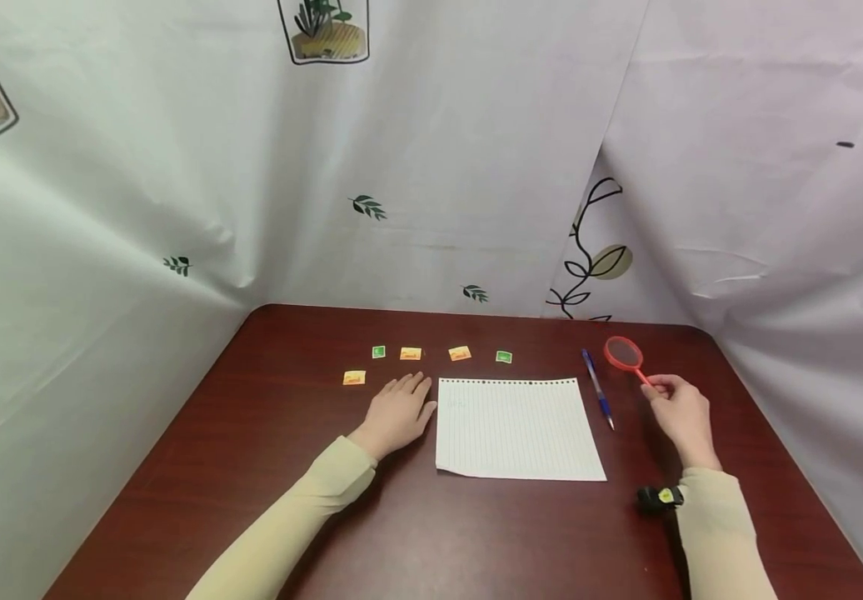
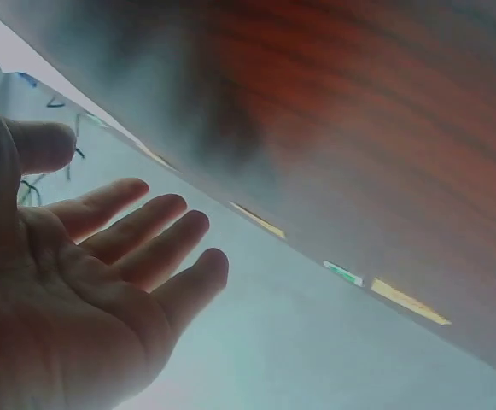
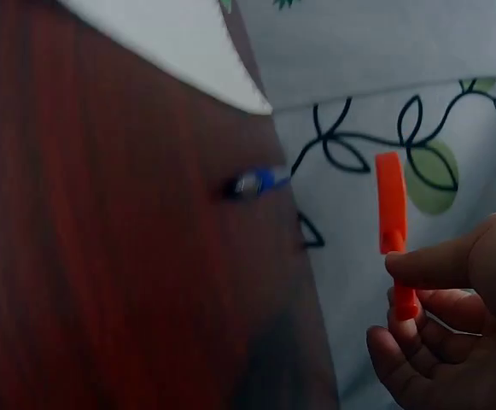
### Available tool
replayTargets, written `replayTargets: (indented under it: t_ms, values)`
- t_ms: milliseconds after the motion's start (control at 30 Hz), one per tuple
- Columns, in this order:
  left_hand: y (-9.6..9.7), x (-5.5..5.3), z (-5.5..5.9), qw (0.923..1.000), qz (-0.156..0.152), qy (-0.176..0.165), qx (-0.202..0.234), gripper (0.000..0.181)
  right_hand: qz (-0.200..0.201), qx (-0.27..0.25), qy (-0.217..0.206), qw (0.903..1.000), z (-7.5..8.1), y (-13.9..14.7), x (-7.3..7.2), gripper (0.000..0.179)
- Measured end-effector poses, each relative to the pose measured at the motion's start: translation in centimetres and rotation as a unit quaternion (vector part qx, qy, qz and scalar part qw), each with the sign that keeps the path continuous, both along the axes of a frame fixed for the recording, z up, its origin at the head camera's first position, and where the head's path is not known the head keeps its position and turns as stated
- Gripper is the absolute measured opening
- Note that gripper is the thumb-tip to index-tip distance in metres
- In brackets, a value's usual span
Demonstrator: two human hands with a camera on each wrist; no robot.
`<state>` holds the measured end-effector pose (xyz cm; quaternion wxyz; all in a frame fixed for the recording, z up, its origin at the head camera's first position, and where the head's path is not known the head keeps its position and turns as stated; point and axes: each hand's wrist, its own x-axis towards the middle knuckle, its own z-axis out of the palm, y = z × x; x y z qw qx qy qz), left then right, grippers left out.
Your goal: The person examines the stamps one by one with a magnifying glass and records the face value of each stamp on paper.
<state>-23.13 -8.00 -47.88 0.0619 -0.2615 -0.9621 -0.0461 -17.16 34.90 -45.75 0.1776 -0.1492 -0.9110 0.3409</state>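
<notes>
My right hand (image 1: 680, 417) pinches the handle of a red magnifying glass (image 1: 624, 354) between thumb and fingers, over the right part of the table. In the right wrist view the magnifying glass (image 3: 391, 205) appears edge-on, its handle end among the fingers. My left hand (image 1: 396, 414), fingers extended, is beside the left edge of a lined sheet of paper (image 1: 517, 433). The left wrist view shows its palm (image 2: 68, 307) with nothing held. A blue pen (image 1: 598, 389) lies between the paper and the magnifying glass.
Beyond the paper and left hand lie several small stamp-like pieces, among them a green one (image 1: 503, 357) and a yellow-orange one (image 1: 354, 377). The dark red wooden table (image 1: 431, 542) meets a white printed curtain (image 1: 431, 167) at its back and sides.
</notes>
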Motion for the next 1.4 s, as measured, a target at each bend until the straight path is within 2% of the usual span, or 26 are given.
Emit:
replayTargets:
  t_ms: [167,333,467,767,900,1100,1233,1400]
  values:
    - [0.7,0.5,-0.1,0.9996,-0.022,0.019,-0.003,0.048,0.019,0.025,-0.024,0.9992,-1.1,1.8,0.9,0.024]
    - [1.0,1.0,-0.2,0.9983,-0.049,0.029,0.014,0.046,0.023,0.037,-0.052,0.9977,-1.8,2.6,1.3,0.023]
    - [1.0,1.1,-0.1,0.9982,-0.054,0.012,0.024,0.046,0.030,0.025,-0.080,0.9960,-2.0,2.9,1.4,0.025]
    - [1.0,1.2,-0.1,0.9974,-0.060,-0.040,0.004,0.053,0.059,0.023,-0.111,0.9918,-1.6,3.0,1.5,0.026]
    - [0.9,1.2,-0.2,0.9965,-0.057,-0.061,-0.002,0.056,0.063,0.026,-0.113,0.9913,-1.3,2.8,1.5,0.030]
    - [0.7,1.3,-0.3,0.9953,-0.056,-0.079,-0.001,0.059,0.047,0.038,-0.068,0.9958,-0.6,1.7,1.4,0.032]
    - [0.8,1.2,-0.3,0.9952,-0.051,-0.084,0.001,0.060,0.072,0.049,-0.058,0.9945,0.2,0.8,1.1,0.032]
    - [0.8,1.4,-0.1,0.9946,-0.050,-0.091,0.001,0.062,0.107,0.052,-0.081,0.9895,0.9,-0.1,0.6,0.036]
